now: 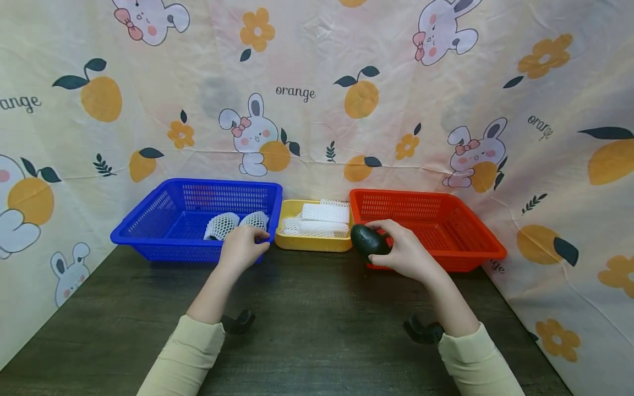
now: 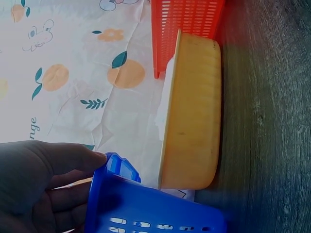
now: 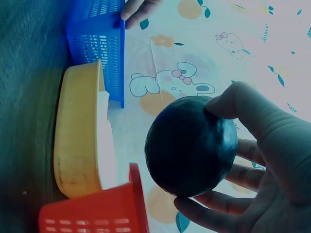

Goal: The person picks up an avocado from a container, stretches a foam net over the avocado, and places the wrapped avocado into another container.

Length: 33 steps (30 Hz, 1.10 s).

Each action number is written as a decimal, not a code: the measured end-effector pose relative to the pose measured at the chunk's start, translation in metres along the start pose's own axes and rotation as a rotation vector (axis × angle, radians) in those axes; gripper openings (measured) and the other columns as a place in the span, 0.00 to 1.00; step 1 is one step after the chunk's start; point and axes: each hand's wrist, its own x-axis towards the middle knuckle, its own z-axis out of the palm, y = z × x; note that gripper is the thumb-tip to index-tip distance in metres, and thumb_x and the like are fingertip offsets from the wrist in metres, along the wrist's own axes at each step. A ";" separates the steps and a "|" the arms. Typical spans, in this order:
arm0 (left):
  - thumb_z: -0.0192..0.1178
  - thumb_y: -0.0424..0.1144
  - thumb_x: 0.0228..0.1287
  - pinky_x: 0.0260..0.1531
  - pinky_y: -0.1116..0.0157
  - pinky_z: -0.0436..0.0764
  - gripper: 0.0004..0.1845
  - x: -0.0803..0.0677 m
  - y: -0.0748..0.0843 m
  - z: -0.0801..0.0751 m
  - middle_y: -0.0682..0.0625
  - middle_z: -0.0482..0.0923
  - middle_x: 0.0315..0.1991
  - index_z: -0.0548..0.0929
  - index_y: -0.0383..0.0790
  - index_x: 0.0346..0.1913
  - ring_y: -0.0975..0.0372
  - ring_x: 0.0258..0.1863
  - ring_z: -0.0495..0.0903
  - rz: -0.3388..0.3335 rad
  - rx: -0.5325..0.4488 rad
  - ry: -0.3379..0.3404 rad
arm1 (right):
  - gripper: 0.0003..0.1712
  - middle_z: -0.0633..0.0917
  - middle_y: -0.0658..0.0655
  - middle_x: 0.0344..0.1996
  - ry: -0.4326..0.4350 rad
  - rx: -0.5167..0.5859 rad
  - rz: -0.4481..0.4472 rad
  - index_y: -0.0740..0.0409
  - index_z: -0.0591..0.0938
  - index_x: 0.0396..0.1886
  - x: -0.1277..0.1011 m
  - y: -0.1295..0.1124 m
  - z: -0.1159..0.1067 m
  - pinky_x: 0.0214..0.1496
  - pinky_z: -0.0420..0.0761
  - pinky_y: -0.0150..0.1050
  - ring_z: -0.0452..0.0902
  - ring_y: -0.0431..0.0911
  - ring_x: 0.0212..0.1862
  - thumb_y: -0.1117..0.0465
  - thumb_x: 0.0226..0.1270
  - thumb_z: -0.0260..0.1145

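A dark green avocado point(image 1: 367, 241) is held between the thumb and fingers of my right hand point(image 1: 403, 250), in front of the red basket's left corner. The right wrist view shows the avocado point(image 3: 190, 145) close up, thumb on one side and fingertips on the other. At the front right corner of the blue basket point(image 1: 173, 242) is my left hand point(image 1: 242, 250), loosely bent with a gap between thumb and index. Its thumb meets the rim in the left wrist view, while the fingertips are hidden behind the basket wall. Two white foam-net-wrapped pieces point(image 1: 221, 225) lie inside that basket.
Between the two baskets stands a yellow tray point(image 1: 312, 243) with several white foam net sleeves point(image 1: 324, 213). The red basket point(image 1: 465, 250) is at the right. A printed cloth point(image 1: 317, 126) hangs behind the dark wooden table point(image 1: 322, 330).
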 end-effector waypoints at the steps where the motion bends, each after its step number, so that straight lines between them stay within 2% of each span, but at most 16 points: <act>1: 0.66 0.37 0.61 0.46 0.50 0.76 0.11 0.000 0.000 0.000 0.43 0.84 0.44 0.87 0.37 0.45 0.49 0.46 0.79 -0.001 -0.001 0.001 | 0.35 0.78 0.53 0.50 -0.004 -0.001 0.002 0.50 0.75 0.58 -0.001 -0.001 0.001 0.44 0.76 0.50 0.72 0.51 0.48 0.61 0.48 0.77; 7: 0.66 0.37 0.60 0.46 0.50 0.76 0.11 0.002 -0.001 0.000 0.43 0.84 0.44 0.87 0.37 0.44 0.49 0.46 0.79 0.008 -0.008 0.004 | 0.34 0.78 0.51 0.50 -0.030 0.012 0.020 0.48 0.75 0.57 -0.006 -0.004 0.011 0.43 0.77 0.48 0.72 0.50 0.48 0.61 0.47 0.76; 14: 0.66 0.37 0.60 0.46 0.50 0.76 0.11 0.002 -0.001 0.001 0.43 0.84 0.44 0.87 0.37 0.45 0.49 0.46 0.79 0.005 -0.015 0.007 | 0.33 0.78 0.50 0.48 -0.073 0.024 0.004 0.49 0.76 0.56 -0.012 -0.007 0.023 0.42 0.76 0.45 0.73 0.49 0.46 0.61 0.47 0.76; 22: 0.66 0.37 0.61 0.47 0.50 0.75 0.11 0.001 -0.001 0.000 0.42 0.83 0.44 0.87 0.36 0.45 0.48 0.47 0.78 -0.009 -0.034 -0.002 | 0.35 0.77 0.49 0.50 -0.116 0.011 0.044 0.49 0.75 0.57 -0.014 -0.007 0.033 0.46 0.76 0.44 0.72 0.47 0.47 0.61 0.46 0.77; 33: 0.65 0.36 0.62 0.48 0.50 0.75 0.12 -0.001 0.000 0.002 0.42 0.83 0.46 0.86 0.36 0.46 0.48 0.49 0.78 -0.023 -0.058 -0.009 | 0.34 0.79 0.47 0.46 -0.155 -0.030 0.003 0.53 0.77 0.55 -0.017 0.000 0.046 0.47 0.74 0.44 0.73 0.44 0.44 0.59 0.44 0.76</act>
